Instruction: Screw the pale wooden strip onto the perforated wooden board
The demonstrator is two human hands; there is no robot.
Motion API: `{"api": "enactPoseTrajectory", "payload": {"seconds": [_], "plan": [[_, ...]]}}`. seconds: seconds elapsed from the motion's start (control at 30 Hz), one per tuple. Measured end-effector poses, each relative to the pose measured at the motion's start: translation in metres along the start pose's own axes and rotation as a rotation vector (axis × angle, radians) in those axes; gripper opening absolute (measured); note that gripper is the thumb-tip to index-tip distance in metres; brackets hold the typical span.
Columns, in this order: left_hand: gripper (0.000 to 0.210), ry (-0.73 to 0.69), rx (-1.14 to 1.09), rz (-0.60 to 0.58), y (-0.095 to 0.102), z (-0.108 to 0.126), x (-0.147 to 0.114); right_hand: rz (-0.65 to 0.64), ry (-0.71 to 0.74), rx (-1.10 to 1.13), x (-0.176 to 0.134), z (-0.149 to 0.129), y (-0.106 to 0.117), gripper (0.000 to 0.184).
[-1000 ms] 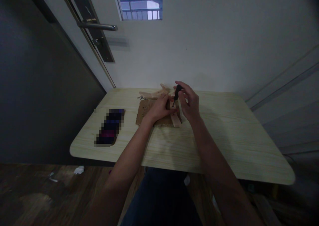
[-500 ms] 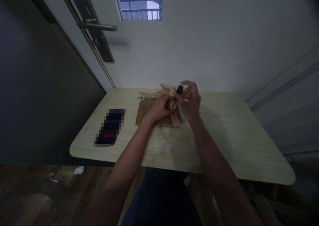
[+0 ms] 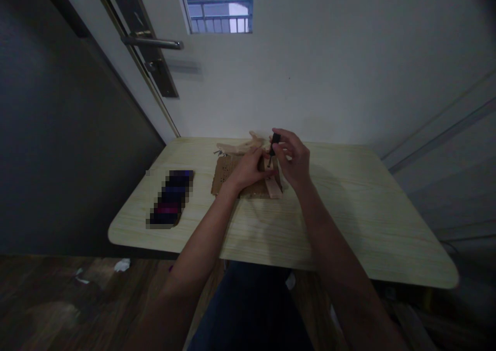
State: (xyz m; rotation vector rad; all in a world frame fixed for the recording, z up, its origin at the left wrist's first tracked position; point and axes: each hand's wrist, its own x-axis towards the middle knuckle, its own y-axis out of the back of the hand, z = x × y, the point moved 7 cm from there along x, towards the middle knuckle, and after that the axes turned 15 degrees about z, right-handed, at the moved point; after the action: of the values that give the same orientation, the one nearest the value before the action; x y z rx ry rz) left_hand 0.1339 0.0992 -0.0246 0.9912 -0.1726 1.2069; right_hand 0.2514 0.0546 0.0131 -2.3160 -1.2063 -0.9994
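The screwdriver (image 3: 275, 143) stands tilted over the far half of a wood strip (image 3: 273, 187), black handle up, its thin shaft reaching down to the strip between the two hands; what the tip meets is too small to make out. The right hand (image 3: 295, 159) pinches the handle between thumb and fingers, the forefinger up by its top end. The left hand (image 3: 249, 169) lies flat and low from the other side, its thumb across the strip and its forefinger spread away toward the far end; whether they clamp the wood, I cannot tell. The strip lies along the right side of a piece of cardboard (image 3: 221, 171) dotted with small holes. Just behind are more wood pieces (image 3: 233, 147), with some small dark bits (image 3: 218, 153) at their left end. All this rests on a pale table (image 3: 387, 211), with a pixelated phone (image 3: 170, 198) well to the left. Beyond the table rises a white door (image 3: 329, 57) with a lever (image 3: 155, 42) and a small window (image 3: 220, 13).
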Motion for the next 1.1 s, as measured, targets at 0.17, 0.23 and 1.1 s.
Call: {"api": "enactPoseTrajectory", "payload": {"seconds": [0.17,0.23,1.1], "plan": [[0.037,-0.011,-0.025,0.007,-0.001,-0.001,0.0,0.115,0.037,-0.094,0.002,0.003,0.005,0.031],[0.04,-0.011,-0.029,0.005,-0.002,-0.002,0.0,0.145,0.035,-0.127,0.001,0.003,0.007,0.034],[0.038,-0.014,-0.024,0.017,-0.002,-0.003,0.0,0.033,0.067,-0.032,-0.004,-0.004,0.0,0.034]]}}
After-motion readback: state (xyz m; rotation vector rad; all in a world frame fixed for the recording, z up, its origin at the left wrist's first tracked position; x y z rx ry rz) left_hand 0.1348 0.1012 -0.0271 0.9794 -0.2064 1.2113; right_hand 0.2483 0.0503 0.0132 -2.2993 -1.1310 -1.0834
